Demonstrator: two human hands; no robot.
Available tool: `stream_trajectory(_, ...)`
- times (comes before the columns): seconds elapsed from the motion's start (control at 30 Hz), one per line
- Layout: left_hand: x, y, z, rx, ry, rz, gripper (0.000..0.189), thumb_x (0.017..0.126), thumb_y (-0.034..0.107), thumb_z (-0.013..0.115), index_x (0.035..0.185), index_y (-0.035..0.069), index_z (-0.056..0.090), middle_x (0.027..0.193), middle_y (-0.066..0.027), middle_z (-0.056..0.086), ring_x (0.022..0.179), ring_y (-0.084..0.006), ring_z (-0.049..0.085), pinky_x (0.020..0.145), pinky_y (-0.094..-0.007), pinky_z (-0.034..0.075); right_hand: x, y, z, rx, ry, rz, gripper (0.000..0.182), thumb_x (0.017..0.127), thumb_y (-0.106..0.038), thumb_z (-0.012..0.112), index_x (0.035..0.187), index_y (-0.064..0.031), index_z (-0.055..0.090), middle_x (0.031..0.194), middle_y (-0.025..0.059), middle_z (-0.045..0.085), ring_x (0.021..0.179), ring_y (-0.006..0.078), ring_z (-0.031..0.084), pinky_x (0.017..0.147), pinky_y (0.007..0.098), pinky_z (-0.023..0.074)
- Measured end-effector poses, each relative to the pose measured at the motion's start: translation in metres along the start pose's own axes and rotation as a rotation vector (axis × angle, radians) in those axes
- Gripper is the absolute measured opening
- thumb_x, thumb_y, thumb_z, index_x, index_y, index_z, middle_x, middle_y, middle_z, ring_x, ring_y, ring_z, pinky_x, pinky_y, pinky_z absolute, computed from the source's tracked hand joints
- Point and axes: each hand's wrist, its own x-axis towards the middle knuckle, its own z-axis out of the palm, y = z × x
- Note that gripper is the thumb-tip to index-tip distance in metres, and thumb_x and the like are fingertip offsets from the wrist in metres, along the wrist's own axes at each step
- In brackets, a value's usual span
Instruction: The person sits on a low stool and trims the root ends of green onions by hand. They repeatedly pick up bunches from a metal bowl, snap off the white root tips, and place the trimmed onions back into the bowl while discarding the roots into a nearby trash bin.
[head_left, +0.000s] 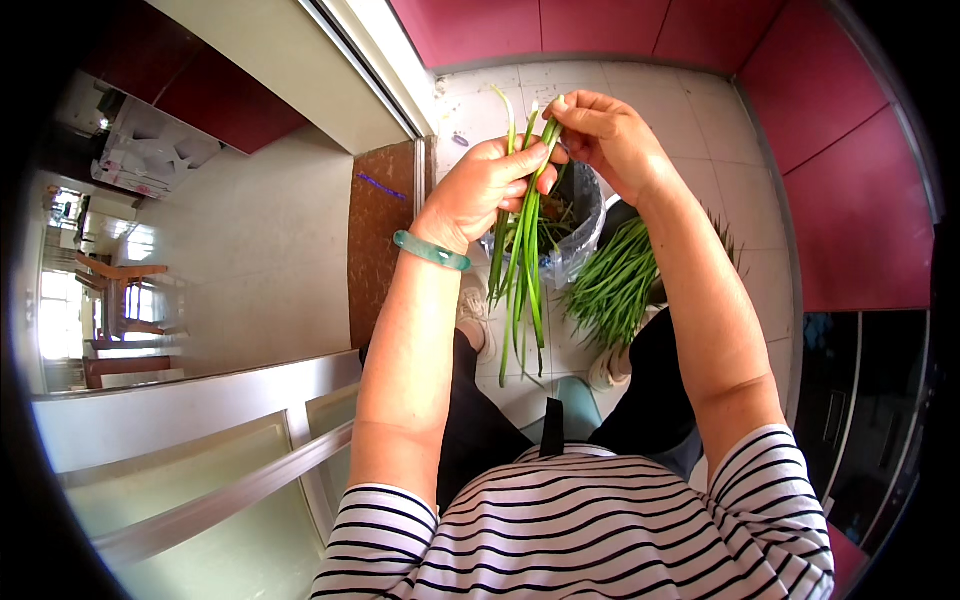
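Observation:
My left hand, below a green bangle, grips a small bunch of long green chives. Their leaves hang down towards me and their pale ends point away. With thumb and fingers, my right hand pinches the pale end of some stalks in that bunch. Under both hands stands a bin lined with a clear plastic bag, partly hidden; green and brownish scraps show inside. A larger heap of chives lies right of the bin, partly behind my right forearm.
Scraps and a small purple band lie on the tiled floor. Pink cabinets line the far and right sides. A sliding door frame stands close on my left. My shoes flank the space before the bin.

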Motion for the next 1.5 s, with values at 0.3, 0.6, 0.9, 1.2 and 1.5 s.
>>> stream_trajectory(0.3,0.000,-0.004,-0.015,-0.151,0.019,0.031,0.024,0.093,0.021,0.047,0.100,0.000,0.055,0.077,-0.0011,0.053,0.050,0.0002,0.033,0.042,-0.0112,0.026,0.016,-0.005,-0.046,0.230,0.229,-0.199,0.019,0.091,-0.018,0.051,0.086,-0.0013,0.058,0.076,0.0024,0.055,0.061,0.0077,0.044,0.056,0.0203,0.0398)
stream_trajectory(0.6,-0.013,0.016,-0.063,-0.414,0.179,0.342,0.034,0.095,0.024,0.043,0.112,-0.005,0.049,0.079,-0.0022,0.051,0.056,-0.0027,0.036,0.042,-0.0135,0.027,-0.009,0.001,-0.019,-0.019,-0.018,0.011,0.022,0.093,-0.023,0.049,0.098,-0.0042,0.058,0.087,0.0031,0.060,0.075,0.0075,0.053,0.073,0.0215,0.0438)
stream_trajectory(0.9,-0.032,0.025,-0.094,-0.382,0.272,0.497,0.032,0.094,0.021,0.047,0.114,-0.003,0.047,0.079,0.0002,0.049,0.055,-0.0011,0.034,0.041,-0.0132,0.026,-0.011,0.004,-0.010,-0.123,-0.170,0.080,0.030,0.093,-0.027,0.048,0.107,-0.0022,0.058,0.105,0.0114,0.062,0.098,0.0173,0.057,0.090,0.0307,0.0426)
stream_trajectory(1.2,-0.043,0.024,-0.110,-0.591,0.304,0.532,0.024,0.096,0.018,0.041,0.108,-0.003,0.047,0.085,-0.0047,0.053,0.056,-0.0054,0.035,0.045,-0.0170,0.029,-0.017,0.011,0.001,-0.163,-0.235,0.181,0.035,0.094,-0.026,0.047,0.114,0.0012,0.055,0.109,0.0141,0.060,0.100,0.0208,0.058,0.093,0.0315,0.0431)
stream_trajectory(1.5,-0.050,0.021,-0.139,-0.903,0.602,0.512,0.026,0.098,0.021,0.034,0.087,0.003,0.048,0.075,-0.0065,0.052,0.050,-0.0096,0.035,0.043,-0.0208,0.030,-0.007,0.007,-0.018,-0.194,0.005,-0.041,0.030,0.092,-0.026,0.051,0.107,-0.0021,0.061,0.100,0.0053,0.063,0.093,0.0121,0.057,0.085,0.0248,0.0436)
